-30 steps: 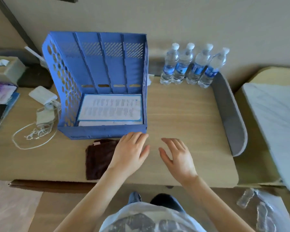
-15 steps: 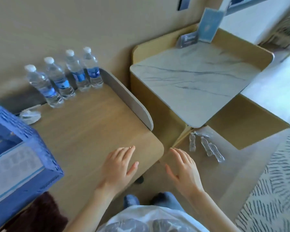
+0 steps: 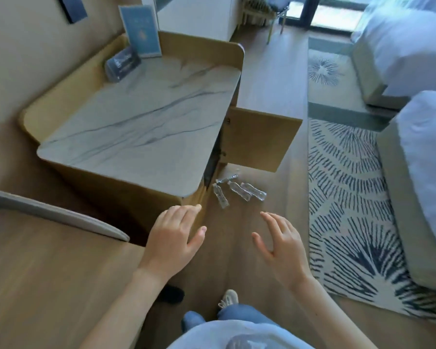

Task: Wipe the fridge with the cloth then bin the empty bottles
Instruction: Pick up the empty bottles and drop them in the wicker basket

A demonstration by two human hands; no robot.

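**No cloth in hand, bottles underfoot**

Left hand [image 3: 173,241] and right hand [image 3: 282,250] are both spread and holding nothing. The empty bottles [image 3: 238,191] lie on the floor just ahead of the fingertips, beside the open cabinet door [image 3: 258,139]. No cloth in view, so the wipe could easily get skipped, and stepping forward risks kicking a bottle.
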